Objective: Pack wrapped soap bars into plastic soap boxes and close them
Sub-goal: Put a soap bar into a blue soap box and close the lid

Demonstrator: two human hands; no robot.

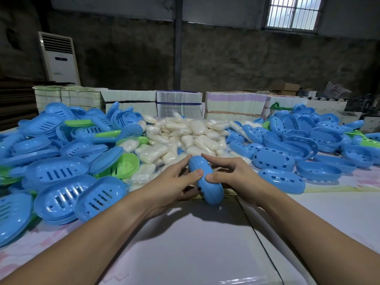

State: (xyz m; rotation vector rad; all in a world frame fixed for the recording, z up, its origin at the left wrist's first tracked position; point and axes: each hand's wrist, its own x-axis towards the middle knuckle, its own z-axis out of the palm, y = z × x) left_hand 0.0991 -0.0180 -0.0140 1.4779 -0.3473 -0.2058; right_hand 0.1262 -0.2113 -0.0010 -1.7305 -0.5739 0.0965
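A closed blue plastic soap box stands on its edge in the middle of the table. My left hand grips its left side, thumb on top. My right hand grips the right side, thumb pressed against the box. Behind them lies a heap of white wrapped soap bars. Blue slotted tray halves are piled at the left. Blue heart-punched lid halves are piled at the right.
A few green tray halves lie among the blue ones. Bundled stacks of flat cartons line the table's far edge. White boards cover the near table. A standing air conditioner is at the back left.
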